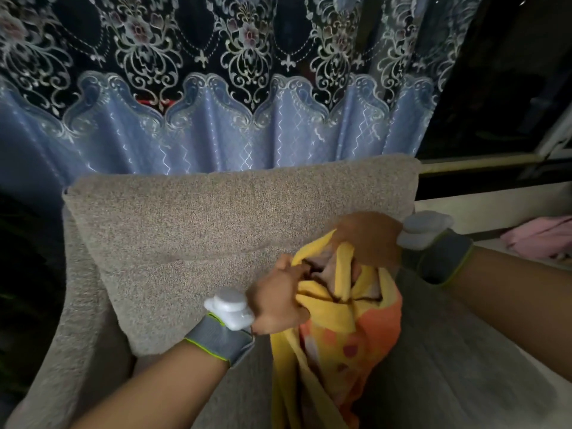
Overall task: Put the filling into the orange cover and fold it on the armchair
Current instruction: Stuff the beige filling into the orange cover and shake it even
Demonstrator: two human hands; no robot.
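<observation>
Dim room, beige armchair (185,236) against blue embroidered curtain (216,134). Orange cover (349,345) upright over seat, right of centre, mouth up, yellow rim bunched. Pale filling (325,269) shows inside mouth. Left hand (278,301) curled, gripping near-left rim. Right hand (368,239) clenched on far rim from above. Grey wristbands (219,339) on both wrists. Pink cloth (538,236) far right.

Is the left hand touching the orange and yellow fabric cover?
Touching. The head view shows the left hand gripping the bunched edge of the orange and yellow fabric cover.
</observation>
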